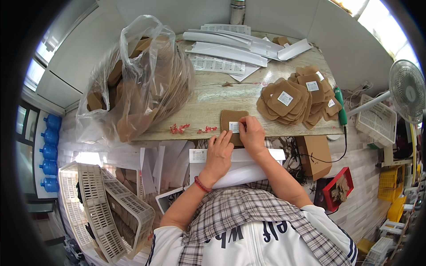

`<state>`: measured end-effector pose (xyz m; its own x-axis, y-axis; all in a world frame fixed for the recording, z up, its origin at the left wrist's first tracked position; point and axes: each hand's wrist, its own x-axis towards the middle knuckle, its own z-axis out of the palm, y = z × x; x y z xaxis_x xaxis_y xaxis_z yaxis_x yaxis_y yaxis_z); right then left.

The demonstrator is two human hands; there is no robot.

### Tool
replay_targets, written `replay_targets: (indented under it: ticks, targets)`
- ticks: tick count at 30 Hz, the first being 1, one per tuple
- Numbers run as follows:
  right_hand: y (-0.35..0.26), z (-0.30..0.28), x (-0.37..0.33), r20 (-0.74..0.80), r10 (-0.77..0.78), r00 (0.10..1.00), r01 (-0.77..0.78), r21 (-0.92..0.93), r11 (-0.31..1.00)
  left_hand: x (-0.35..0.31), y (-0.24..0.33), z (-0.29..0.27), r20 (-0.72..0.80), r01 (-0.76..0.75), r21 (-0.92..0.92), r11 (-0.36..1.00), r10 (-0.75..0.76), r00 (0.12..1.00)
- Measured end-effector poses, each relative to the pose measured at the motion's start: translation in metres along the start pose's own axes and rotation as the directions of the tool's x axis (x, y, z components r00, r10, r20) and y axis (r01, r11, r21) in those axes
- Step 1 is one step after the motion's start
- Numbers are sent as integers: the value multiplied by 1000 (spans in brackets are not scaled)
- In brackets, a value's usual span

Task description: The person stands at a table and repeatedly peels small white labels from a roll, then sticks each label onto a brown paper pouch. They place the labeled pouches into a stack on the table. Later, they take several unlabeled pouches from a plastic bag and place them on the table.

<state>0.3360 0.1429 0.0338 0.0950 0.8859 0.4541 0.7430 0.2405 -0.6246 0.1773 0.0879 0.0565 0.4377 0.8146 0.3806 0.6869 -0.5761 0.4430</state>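
Note:
A brown, rounded-square pad lies at the table's front edge in front of me. On it sits a small white label. My right hand pinches the label's right side, with fingertips down against the pad. My left hand rests with its fingers stretched out, their tips at the pad's lower left edge. Below both hands, white label sheets lie across my lap, partly hidden by my forearms. To the right is a heap of brown pads, several bearing white labels.
A clear plastic bag full of brown pads fills the table's left. Curled white sheets lie at the back, near a metal flask. Red scraps dot the front edge. A green corded tool is at the right edge; white crates stand lower left.

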Motion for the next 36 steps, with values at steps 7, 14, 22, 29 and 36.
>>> replay_targets:
  ticks: [7, 14, 22, 29, 36]
  targets:
    - [-5, 1, 0, 43, -6, 999, 13, -151, 988, 2, 2, -1, 6, 1, 36, 999, -1, 1000]
    - [3, 1, 7, 39, 47, 998, -37, -211, 977, 1, 0, 0, 10, -6, 46, 999, 6, 1000]
    - [17, -15, 10, -48, 201, 979, -186, 210, 960, 2, -1, -2, 9, 12, 3, 1000, -12, 1000]
    - [13, -22, 8, 23, 160, 987, -162, 135, 978, -1, 5, -9, -17, 9, -3, 1000, -9, 1000]
    - [15, -17, 15, 53, 95, 994, -89, -94, 992, -13, -1, 0, 34, 35, 0, 999, -35, 999]
